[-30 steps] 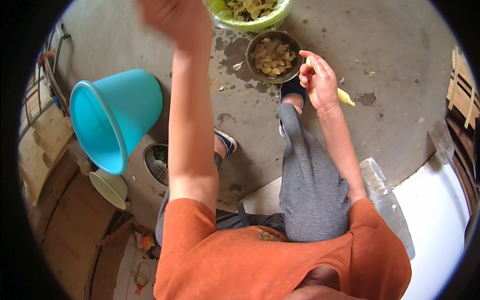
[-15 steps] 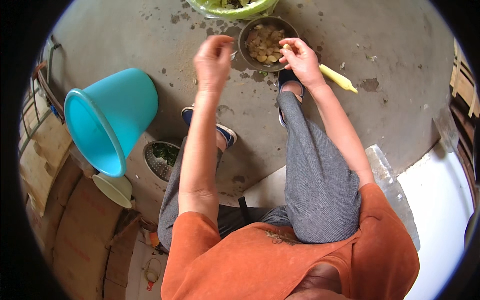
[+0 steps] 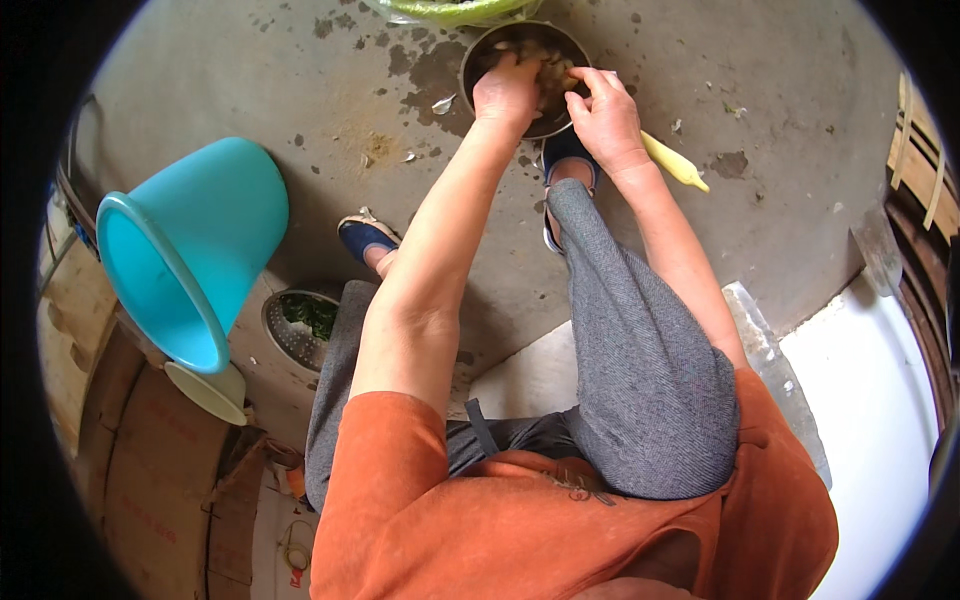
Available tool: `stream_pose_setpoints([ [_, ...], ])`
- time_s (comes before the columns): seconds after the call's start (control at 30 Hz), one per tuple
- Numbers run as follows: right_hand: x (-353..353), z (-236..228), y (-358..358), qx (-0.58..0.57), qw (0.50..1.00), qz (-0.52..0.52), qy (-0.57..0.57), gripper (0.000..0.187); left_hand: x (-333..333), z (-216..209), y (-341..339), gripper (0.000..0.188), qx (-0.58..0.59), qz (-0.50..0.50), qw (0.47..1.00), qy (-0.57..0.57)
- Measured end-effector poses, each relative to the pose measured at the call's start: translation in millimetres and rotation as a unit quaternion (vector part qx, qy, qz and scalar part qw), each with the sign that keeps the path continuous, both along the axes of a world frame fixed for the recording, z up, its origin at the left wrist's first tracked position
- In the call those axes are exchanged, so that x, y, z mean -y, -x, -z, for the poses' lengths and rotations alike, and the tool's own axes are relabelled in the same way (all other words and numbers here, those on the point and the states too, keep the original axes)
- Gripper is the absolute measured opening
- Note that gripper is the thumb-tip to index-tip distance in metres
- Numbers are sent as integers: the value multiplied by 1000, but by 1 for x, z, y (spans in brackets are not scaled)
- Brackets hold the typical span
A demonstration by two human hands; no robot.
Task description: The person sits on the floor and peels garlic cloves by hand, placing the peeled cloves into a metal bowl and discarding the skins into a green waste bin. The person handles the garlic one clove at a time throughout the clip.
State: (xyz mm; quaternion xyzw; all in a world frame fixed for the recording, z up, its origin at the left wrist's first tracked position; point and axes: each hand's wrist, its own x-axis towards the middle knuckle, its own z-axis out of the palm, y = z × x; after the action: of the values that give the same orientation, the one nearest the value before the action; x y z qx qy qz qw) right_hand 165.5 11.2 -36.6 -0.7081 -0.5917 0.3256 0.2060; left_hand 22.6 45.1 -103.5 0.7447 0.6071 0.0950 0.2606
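The left hand (image 3: 505, 95) reaches into the dark round bowl (image 3: 550, 122) on the floor, its fingers dipping among the pale pieces (image 3: 556, 82) — whether they grip any, I cannot tell. The right hand (image 3: 608, 118) is at the bowl's right rim, fingers curled with a narrow gap to the thumb, the pieces just left of the fingertips — whether one is pinched there, I cannot tell.

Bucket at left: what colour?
Turquoise blue, inside and out; the bucket shows best in the head view.
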Motion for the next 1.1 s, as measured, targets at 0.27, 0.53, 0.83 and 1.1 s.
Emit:
stream_pose_setpoints([
  [0.27, -3, -1, -8, -330, 925, 117, 151, 22, 6, -49, 14, 28, 565, -246, 730, 296],
  [0.53, -3, -11, 3, -458, 871, 121, 132, 22, 17, -66, 15, 29, 666, -288, 621, 296],
  [0.83, -10, -6, 12, -456, 877, 138, 59, 15, 14, -67, 6, 16, 571, -266, 740, 237],
  [1.1, -10, -18, 14, -305, 947, 95, -29, 15, 9, -83, 3, 14, 495, -216, 837, 89],
])
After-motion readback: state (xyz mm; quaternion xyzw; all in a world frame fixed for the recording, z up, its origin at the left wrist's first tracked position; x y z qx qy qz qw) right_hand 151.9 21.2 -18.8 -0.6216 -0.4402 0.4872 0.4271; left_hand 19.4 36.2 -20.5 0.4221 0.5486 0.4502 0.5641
